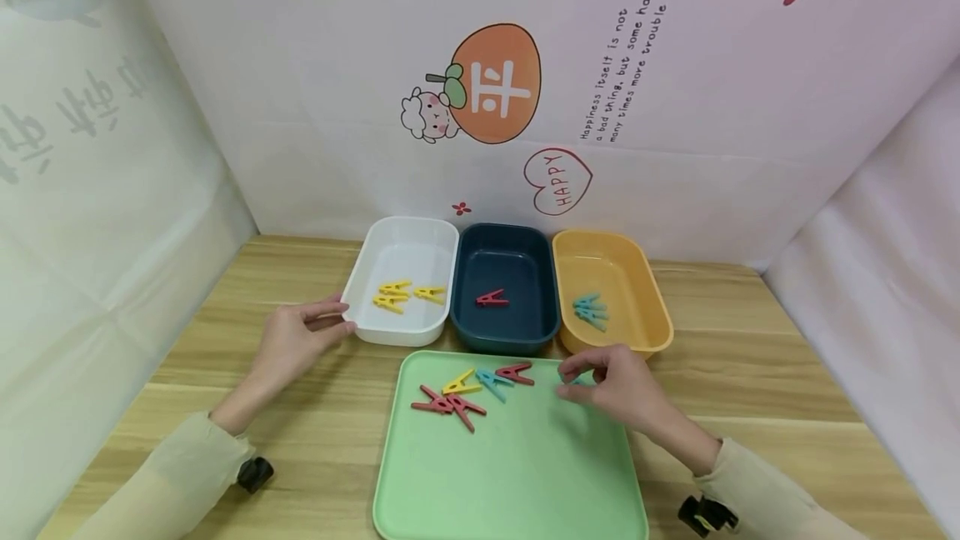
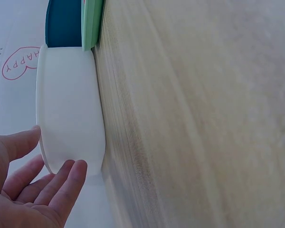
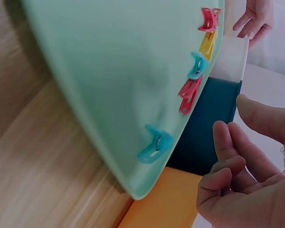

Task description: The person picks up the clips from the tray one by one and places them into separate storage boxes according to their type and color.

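My left hand (image 1: 296, 344) touches the near left side of a white box (image 1: 397, 332), its thumb by the rim and its fingers loosely extended. Over the far right corner of a green tray (image 1: 510, 473) hovers my right hand (image 1: 626, 390), thumb and fingers parted. A blue clothespin (image 3: 156, 145) lies on the tray below it, apart from the fingers in the right wrist view and partly hidden in the head view. Farther left on the tray are another blue clothespin (image 1: 493, 382), a yellow clothespin (image 1: 461, 383) and three red ones, including one red clothespin (image 1: 516, 373).
Yellow clothespins (image 1: 391, 302) lie in the white box. Beside it stands a dark blue box (image 1: 504, 340) with one red clothespin (image 1: 492, 299). Right of that, an orange-yellow box (image 1: 652, 307) holds blue clothespins (image 1: 590, 315). Printed cloth (image 1: 315, 107) rises behind the wooden table (image 1: 322, 440).
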Available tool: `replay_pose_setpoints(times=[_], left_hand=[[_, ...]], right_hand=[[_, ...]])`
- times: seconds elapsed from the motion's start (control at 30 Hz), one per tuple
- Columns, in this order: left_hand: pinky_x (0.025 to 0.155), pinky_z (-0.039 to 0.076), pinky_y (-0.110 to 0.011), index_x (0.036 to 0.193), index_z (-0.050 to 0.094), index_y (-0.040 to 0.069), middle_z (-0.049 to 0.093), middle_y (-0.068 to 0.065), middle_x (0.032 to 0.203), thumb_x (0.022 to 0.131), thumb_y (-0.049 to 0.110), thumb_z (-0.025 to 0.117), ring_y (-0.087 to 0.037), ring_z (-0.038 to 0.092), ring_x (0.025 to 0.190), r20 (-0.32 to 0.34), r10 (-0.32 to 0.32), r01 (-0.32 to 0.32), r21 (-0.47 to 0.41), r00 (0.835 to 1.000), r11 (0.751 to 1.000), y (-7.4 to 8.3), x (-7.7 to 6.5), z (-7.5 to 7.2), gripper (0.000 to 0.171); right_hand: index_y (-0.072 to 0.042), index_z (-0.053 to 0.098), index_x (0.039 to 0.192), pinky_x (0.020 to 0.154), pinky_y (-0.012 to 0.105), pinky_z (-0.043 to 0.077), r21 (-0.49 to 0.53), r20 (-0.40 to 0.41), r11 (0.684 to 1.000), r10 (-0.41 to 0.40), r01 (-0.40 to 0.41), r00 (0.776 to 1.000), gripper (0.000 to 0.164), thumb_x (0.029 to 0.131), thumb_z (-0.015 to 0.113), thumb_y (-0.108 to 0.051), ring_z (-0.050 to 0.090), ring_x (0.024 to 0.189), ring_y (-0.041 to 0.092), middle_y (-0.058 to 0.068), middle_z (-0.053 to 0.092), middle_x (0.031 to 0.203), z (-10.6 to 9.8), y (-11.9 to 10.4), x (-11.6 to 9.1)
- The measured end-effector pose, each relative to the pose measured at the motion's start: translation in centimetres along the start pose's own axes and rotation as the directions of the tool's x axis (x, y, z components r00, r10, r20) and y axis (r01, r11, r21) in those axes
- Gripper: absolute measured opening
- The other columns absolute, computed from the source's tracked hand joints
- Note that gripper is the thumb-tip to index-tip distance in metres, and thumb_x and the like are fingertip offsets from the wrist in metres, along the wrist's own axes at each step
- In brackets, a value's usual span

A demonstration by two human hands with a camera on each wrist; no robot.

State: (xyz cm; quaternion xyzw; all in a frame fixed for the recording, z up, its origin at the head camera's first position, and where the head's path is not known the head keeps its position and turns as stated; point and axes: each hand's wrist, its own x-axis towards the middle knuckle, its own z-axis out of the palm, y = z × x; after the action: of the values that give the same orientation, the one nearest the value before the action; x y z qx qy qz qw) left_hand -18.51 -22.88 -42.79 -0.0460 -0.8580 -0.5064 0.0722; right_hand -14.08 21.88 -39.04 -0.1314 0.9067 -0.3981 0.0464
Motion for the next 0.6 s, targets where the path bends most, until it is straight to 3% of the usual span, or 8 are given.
replay_pose_setpoints(times=[0.5, 0.6], left_hand=[[0.079, 0.062, -0.024, 0.123, 0.073, -0.008, 0.062, -0.022, 0.141, 0.092, 0.013, 0.084, -0.036, 0.073, 0.109, 0.003, -0.004, 0.004, 0.010, 1.000, 1.000, 0.1, 0.0, 0.0, 0.039], [0.078, 0.062, -0.023, 0.124, 0.073, -0.008, 0.062, -0.022, 0.141, 0.092, 0.013, 0.084, -0.036, 0.073, 0.110, 0.004, -0.010, 0.010, 0.012, 1.000, 1.000, 0.2, 0.0, 0.0, 0.039]], right_hand=[[-0.004, 0.082, 0.109, 0.055, 0.027, 0.036, -0.118, -0.046, 0.991, 0.055, -0.060, 0.997, 0.030, 0.082, 0.091, -0.011, 0.045, 0.065, 0.016, 0.004, 0.078, 0.101, 0.1, 1.6, -0.7], [-0.004, 0.082, 0.111, 0.054, 0.027, 0.037, -0.137, -0.056, 0.987, 0.079, -0.086, 0.995, 0.032, 0.082, 0.091, -0.011, 0.047, 0.065, 0.017, 0.001, 0.075, 0.093, 0.3, 2.1, -0.7]])
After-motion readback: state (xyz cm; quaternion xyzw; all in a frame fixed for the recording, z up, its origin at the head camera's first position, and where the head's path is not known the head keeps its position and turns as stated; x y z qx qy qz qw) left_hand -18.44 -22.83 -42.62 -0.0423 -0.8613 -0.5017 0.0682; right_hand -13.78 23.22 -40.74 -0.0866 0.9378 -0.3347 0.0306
